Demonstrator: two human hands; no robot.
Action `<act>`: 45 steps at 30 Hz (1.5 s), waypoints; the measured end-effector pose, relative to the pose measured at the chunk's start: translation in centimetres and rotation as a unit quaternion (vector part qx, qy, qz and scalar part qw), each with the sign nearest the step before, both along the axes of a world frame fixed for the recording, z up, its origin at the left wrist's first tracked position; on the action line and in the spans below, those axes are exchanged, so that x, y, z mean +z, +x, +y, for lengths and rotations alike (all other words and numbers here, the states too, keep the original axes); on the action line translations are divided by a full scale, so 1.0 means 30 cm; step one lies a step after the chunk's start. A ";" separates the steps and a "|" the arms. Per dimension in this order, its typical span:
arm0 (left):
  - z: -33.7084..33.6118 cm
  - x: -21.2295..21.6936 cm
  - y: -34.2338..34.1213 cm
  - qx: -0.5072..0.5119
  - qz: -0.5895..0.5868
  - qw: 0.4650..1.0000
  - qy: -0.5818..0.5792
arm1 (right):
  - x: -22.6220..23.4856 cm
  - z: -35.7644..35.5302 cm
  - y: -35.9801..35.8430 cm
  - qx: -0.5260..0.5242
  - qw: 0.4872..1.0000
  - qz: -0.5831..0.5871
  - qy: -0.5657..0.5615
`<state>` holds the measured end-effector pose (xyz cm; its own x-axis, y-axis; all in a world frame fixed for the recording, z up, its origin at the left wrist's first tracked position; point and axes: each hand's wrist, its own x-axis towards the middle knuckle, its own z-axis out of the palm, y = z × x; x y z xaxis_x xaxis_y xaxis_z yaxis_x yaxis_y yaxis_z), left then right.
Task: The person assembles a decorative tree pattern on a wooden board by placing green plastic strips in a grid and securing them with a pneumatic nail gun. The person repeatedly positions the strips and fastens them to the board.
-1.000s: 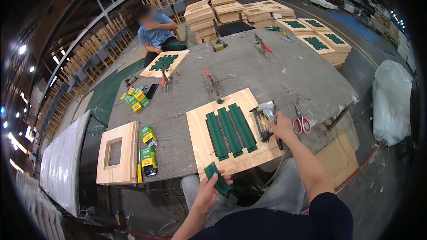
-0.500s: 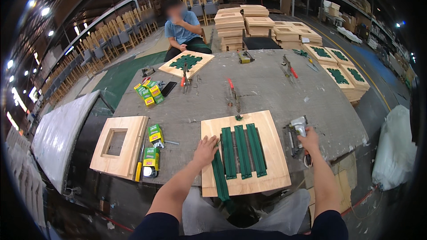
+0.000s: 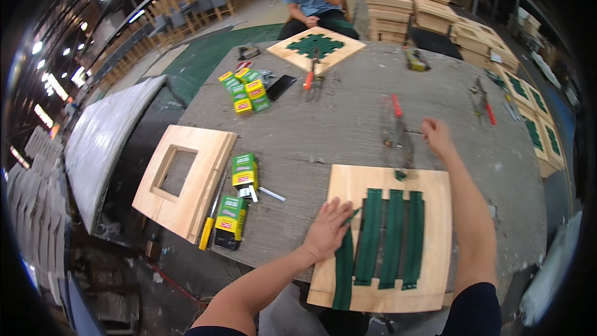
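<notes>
Pressing down near the lower middle of the frame, the left hand lies nearly flat, fingers extended and slightly spread, over the upper end of a long dark-green fabric strap, apparently to keep it lined up along the board's left side. It rests on the strap rather than closing round it. Beneath is a pale rectangular wooden board, lower centre, where three parallel dark-green fabric straps span the opening, spaced apart with slots between. The right hand, right of centre, is loosely curled above the grey worn tabletop, close to a red-handled metal tool; whether its fingers hold anything, I cannot tell. Green-and-yellow cardboard boxes stand left of the board, probably there to be within easy reach, beside a yellow-handled slim tool and a pale wooden frame with a square opening
</notes>
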<state>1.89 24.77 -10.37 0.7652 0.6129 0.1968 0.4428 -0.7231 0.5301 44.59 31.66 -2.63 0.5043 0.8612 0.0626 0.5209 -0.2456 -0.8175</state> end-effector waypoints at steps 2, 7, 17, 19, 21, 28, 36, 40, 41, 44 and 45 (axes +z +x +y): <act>0.007 -0.007 -0.016 0.008 0.008 1.000 -0.001 | 0.016 0.232 -0.056 -0.004 1.000 0.001 0.000; 0.025 -0.031 -0.015 -0.022 -0.040 0.998 -0.045 | 0.031 0.487 0.009 0.014 0.994 -0.013 -0.104; 0.012 -0.026 -0.054 -0.018 -0.080 0.993 -0.084 | -0.127 0.693 0.065 0.063 0.996 0.036 0.048; 0.012 -0.024 -0.049 -0.005 -0.060 0.994 -0.090 | -0.034 0.681 0.039 0.072 0.987 0.053 0.135; 0.021 -0.028 -0.032 -0.015 -0.048 0.994 -0.094 | 0.085 0.600 0.047 0.061 0.990 0.088 0.094; 0.003 -0.016 -0.043 0.035 -0.065 0.996 -0.042 | 0.255 0.048 -0.213 0.072 0.993 0.053 0.081; -0.018 0.013 -0.024 0.027 -0.081 0.995 -0.042 | -0.006 -1.152 -0.419 -0.100 0.993 -0.046 -0.041; -0.031 0.039 -0.037 0.036 -0.043 0.998 -0.014 | -0.181 -1.429 -0.524 -0.166 0.977 -0.102 -0.090; -0.032 0.049 -0.046 0.038 -0.032 0.999 -0.001 | -0.214 -1.445 -0.534 -0.162 0.973 -0.137 -0.094; -0.044 0.175 -0.036 0.041 0.088 0.995 -0.025 | -0.212 -1.390 -0.512 -0.182 0.980 0.032 -0.073; -0.066 0.216 -0.009 0.030 0.153 0.986 -0.067 | -0.200 -1.404 -0.505 -0.195 0.977 0.022 -0.084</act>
<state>1.63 22.80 -3.89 0.7380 0.6635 -0.1230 0.6364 -0.6238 0.4538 29.43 -10.45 -8.62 0.7946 0.6001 -0.0919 0.3267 -0.5503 -0.7684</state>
